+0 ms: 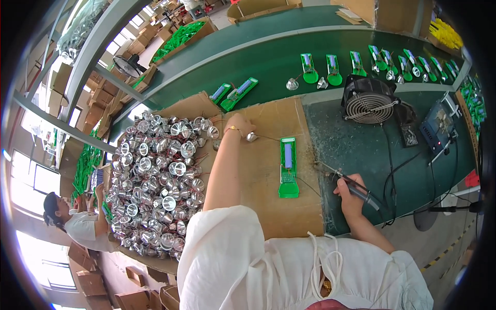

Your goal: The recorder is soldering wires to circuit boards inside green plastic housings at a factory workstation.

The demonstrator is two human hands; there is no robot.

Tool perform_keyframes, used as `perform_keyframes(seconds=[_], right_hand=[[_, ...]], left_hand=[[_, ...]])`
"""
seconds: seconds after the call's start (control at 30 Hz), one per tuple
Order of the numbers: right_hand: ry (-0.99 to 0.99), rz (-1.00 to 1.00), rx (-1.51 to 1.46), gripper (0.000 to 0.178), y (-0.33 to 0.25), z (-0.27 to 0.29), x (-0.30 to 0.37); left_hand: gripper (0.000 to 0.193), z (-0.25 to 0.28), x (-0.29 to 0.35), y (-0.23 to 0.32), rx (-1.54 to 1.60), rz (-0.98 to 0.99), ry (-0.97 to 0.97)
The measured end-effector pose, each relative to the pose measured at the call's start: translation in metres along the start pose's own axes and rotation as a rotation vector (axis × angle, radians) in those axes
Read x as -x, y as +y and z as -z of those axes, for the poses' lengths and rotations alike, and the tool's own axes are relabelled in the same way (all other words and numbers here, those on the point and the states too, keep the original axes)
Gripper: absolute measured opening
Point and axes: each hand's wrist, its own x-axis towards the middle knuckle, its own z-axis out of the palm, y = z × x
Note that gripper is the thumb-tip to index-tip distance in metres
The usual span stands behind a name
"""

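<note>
clock set on the green lamp housing (pixel 288 191) in the middle, 12 pointing away from the wearer.

- housing: flat on a brown cardboard sheet (pixel 263 206), long axis toward 12. purple battery cell (pixel 288 155) seated inside. one thin wire leaves its top end toward the reflector cup (pixel 251 137) at 10–11 o'clock; another runs out near 4.
- left hand (pixel 240 125): at 10–11, fingers curled, right beside that cup. cannot tell whether it pinches cup or wire.
- right hand (pixel 352 195): at 4, closed round the handle of a soldering iron (pixel 357 192); tip aims toward 10, short of the housing, apart from it.
- done, by my reading: on the long green strip (pixel 279 57) beyond, a row of housings (pixel 333 77) from 12–1 round to 2, several with a cup beside them; these look wired up.
- in hand: the middle unit, probably at its wire joints. battery in, cup alongside; whether any joint is finished is too small to tell.
- left: two housings (pixel 242 94) at 11, no cup seen by them, likely waiting. big heap of loose reflector cups (pixel 150 175) at 9, so plenty of stock remains.
- about: fan (pixel 369 106) at 1–2, blue soldering station (pixel 436 129) at 2–3, both on the green worktop (pixel 341 134).
</note>
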Motion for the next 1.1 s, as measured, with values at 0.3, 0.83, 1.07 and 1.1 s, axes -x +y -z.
perform_keyframes(seconds=[0.3, 0.83, 1.07, 1.1], right_hand=[[-0.035, 0.049, 0.038, 0.016, -0.002, 0.003, 0.001], [-0.253, 0.156, 0.093, 0.016, -0.029, -0.014, 0.015], [-0.204, 0.131, 0.101, 0.017, -0.017, -0.018, 0.018], [-0.203, 0.108, 0.093, 0.018, -0.018, -0.018, 0.019]], left_hand=[[0.018, 0.022, 0.211, 0.125, 1.17, 0.206, 0.355], [0.013, 0.007, 0.218, 0.133, 0.935, 0.055, 0.142], [0.015, 0.006, 0.21, 0.138, 0.879, 0.076, 0.151], [0.015, 0.005, 0.21, 0.138, 0.871, 0.073, 0.161]])
